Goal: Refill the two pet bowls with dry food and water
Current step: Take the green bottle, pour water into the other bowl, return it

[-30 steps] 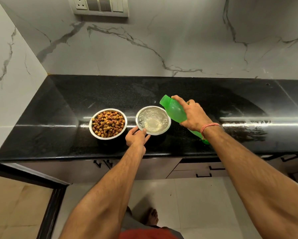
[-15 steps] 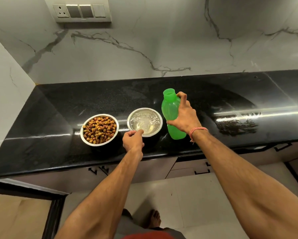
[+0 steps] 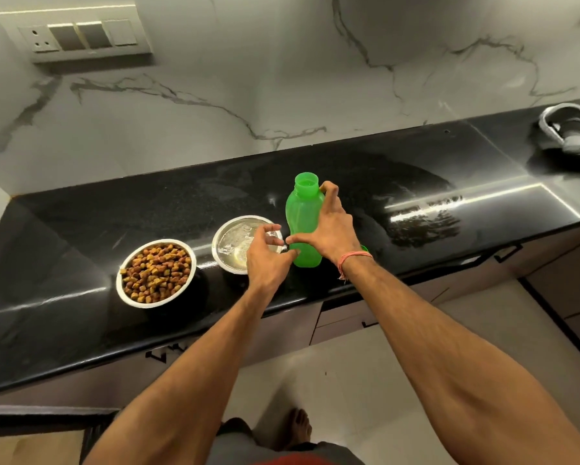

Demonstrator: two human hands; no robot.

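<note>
On the black counter (image 3: 80,229), a steel bowl (image 3: 156,273) at the left is full of brown dry food. To its right a second steel bowl (image 3: 229,241) holds water, and my left hand (image 3: 268,260) hovers over its near right rim with loosely curled fingers, holding nothing. A green plastic bottle (image 3: 302,213) stands upright and uncapped just right of the water bowl. My right hand (image 3: 328,226) is in front of the bottle with fingers spread; one fingertip touches its neck and the thumb points left. A bit of green (image 3: 365,248) shows behind my right wrist.
A grey headset-like object (image 3: 563,139) lies at the counter's far right. A switch panel (image 3: 77,35) is on the marble wall at the upper left. Cabinet drawers (image 3: 349,313) sit under the counter edge, and my bare foot (image 3: 298,427) is on the tiled floor.
The bottle went from tilted over the water bowl to standing upright on the counter. My right hand has loosened its grip and spread its fingers. My left hand has shifted right over the bowl's rim.
</note>
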